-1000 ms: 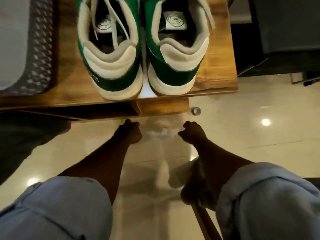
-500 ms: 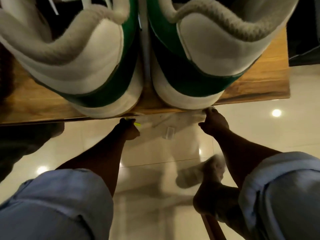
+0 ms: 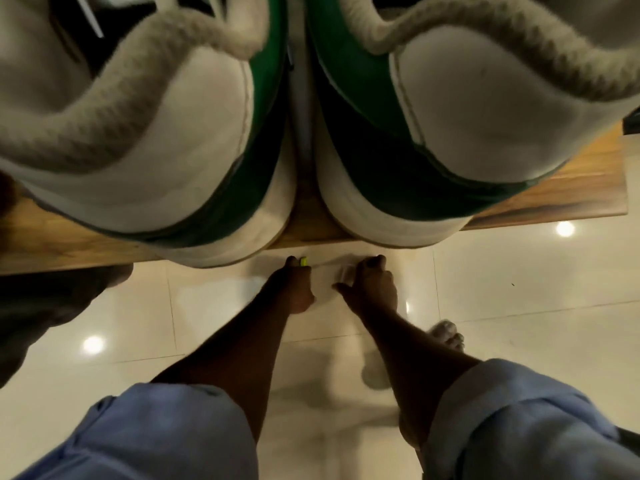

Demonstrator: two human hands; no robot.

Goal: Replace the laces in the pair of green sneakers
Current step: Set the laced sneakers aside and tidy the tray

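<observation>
Two green-and-white sneakers stand heel-first at the near edge of a wooden table (image 3: 571,192), very close to the camera: the left sneaker (image 3: 173,161) and the right sneaker (image 3: 467,133). A white lace (image 3: 90,19) shows inside the left one. Below the table edge, over the floor, my left hand (image 3: 294,285) and my right hand (image 3: 372,289) grip a thin clear packet (image 3: 332,271) between them. A small yellow-green bit (image 3: 303,261) pokes out at my left fingertips. What the packet holds is blurred.
Glossy cream floor tiles (image 3: 519,289) lie below, with bright light reflections. A dark shape (image 3: 52,299) sits under the table at the left. A bare foot (image 3: 446,336) rests on the floor beside my right forearm. Blue rolled sleeves fill the bottom.
The camera has dropped closer to the sneakers' heels, which now fill the upper view. My hands have moved nearer each other, and the packet between them is less stretched.
</observation>
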